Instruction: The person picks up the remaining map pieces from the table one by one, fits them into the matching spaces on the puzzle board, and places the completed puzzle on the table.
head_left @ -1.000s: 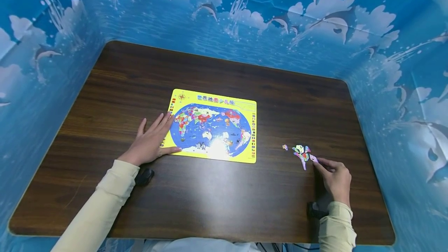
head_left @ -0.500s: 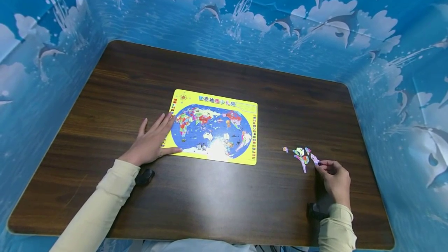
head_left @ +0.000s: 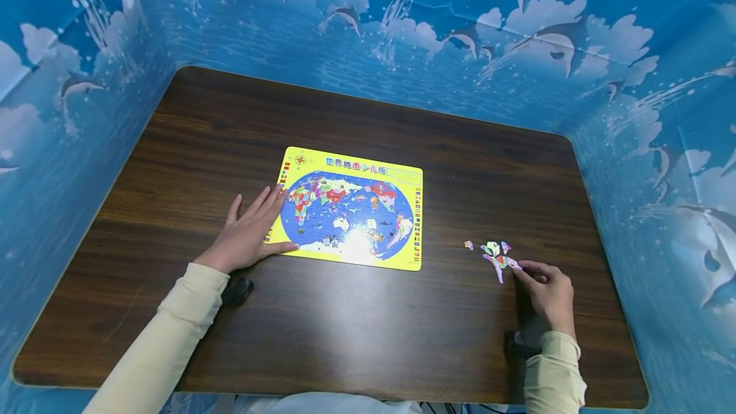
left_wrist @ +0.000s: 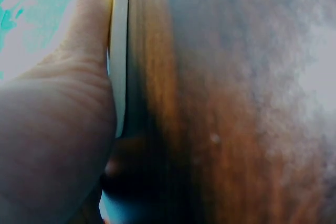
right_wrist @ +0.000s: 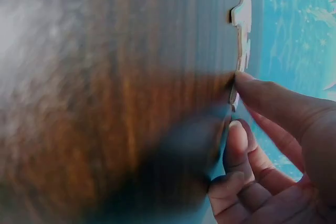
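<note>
My left hand (head_left: 247, 235) lies flat with spread fingers on the left edge of a yellow-bordered world map puzzle board (head_left: 397, 263). In the left wrist view, the thumb side of that hand (left_wrist: 58, 108) rests along the board's edge (left_wrist: 120, 61). Off to the right, my right hand (head_left: 549, 292) pinches a small pale puzzle piece (head_left: 513, 263) between thumb and fingers, right at a cluster of colourful puzzle pieces (head_left: 496, 250). The right wrist view has the loose pieces (right_wrist: 242, 17) edge-on above the thumb; the other fingers are curled below.
One small puzzle piece (head_left: 469, 245) lies apart, left of the cluster. The dark wooden table (head_left: 368, 324) reflects a bright glare. Blue dolphin-print cloth (head_left: 402, 37) hangs around its back and sides. Dark wrist devices sit under both wrists.
My right hand has turned the pale piece and shifted it slightly left, from beside the cluster to against it. The left hand and the board have stayed in place.
</note>
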Demonstrator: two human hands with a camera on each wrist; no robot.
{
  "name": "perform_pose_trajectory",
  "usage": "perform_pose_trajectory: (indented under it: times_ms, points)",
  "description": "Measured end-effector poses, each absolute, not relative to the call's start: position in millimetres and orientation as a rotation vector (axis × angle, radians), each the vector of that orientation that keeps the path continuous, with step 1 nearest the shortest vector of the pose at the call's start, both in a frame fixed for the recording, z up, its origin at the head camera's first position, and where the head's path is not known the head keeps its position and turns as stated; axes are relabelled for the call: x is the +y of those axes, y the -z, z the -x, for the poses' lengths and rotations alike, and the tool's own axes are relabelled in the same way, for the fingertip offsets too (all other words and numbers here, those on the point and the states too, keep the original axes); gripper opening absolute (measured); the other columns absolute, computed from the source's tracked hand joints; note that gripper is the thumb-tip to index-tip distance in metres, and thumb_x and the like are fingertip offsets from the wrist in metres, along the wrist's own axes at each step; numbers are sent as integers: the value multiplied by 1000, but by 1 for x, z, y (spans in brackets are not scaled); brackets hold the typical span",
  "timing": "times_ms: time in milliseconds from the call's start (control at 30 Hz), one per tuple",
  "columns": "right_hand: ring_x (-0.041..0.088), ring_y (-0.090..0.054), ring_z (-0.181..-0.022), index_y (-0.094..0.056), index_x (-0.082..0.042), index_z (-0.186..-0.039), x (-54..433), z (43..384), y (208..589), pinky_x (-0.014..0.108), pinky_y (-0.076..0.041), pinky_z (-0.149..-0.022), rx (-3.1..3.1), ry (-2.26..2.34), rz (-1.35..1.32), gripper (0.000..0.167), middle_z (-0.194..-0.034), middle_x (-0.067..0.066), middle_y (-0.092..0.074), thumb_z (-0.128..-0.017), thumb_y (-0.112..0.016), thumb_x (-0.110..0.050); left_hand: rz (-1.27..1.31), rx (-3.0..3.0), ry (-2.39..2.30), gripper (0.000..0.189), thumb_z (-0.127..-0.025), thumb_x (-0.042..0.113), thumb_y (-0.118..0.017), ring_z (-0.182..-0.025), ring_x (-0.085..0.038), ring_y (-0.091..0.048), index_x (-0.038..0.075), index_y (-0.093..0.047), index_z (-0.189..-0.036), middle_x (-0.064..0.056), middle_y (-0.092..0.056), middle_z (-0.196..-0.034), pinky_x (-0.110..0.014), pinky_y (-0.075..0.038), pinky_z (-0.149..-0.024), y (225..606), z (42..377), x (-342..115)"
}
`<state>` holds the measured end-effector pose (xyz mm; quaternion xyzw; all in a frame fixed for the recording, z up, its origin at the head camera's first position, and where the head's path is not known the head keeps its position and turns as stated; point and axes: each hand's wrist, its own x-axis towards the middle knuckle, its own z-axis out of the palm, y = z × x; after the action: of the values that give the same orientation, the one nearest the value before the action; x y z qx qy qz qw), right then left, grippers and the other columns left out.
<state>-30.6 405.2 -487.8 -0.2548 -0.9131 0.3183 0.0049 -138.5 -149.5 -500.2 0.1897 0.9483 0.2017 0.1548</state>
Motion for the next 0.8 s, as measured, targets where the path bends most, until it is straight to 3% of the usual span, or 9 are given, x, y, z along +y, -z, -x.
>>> perform_pose_trajectory:
  times_ms: [133, 367, 800]
  points:
    - [29, -53, -92, -71, 5, -117, 405, 32, 486, 32, -41, -71, -2889, -1015, 839, 30, -115, 24, -64, -99, -73, -17, -547, 2720, -577, 112, -89, 61, -72, -159, -39, -3, 4, -12, -166, -18, -7, -172, -70, 11, -119, 500, 138, -150]
    - [9, -58, -79, -66, 6, -111, 403, 33, 485, 15, -46, -63, -2835, -1068, 808, 23, -104, 20, -70, -95, -75, -8, -536, 2726, -570, 114, -88, 63, -72, -159, -40, -4, 5, -12, -166, -19, -8, -172, -70, 11, -119, 501, 138, -149]
    - [2, -60, -68, -70, 4, -108, 400, 30, 481, 13, -50, -60, -2653, -1102, 809, 31, -90, 8, -70, -94, -79, -22, -545, 2730, -592, 113, -89, 62, -72, -158, -40, -4, 5, -12, -166, -19, -9, -172, -70, 11, -119, 501, 137, -150]
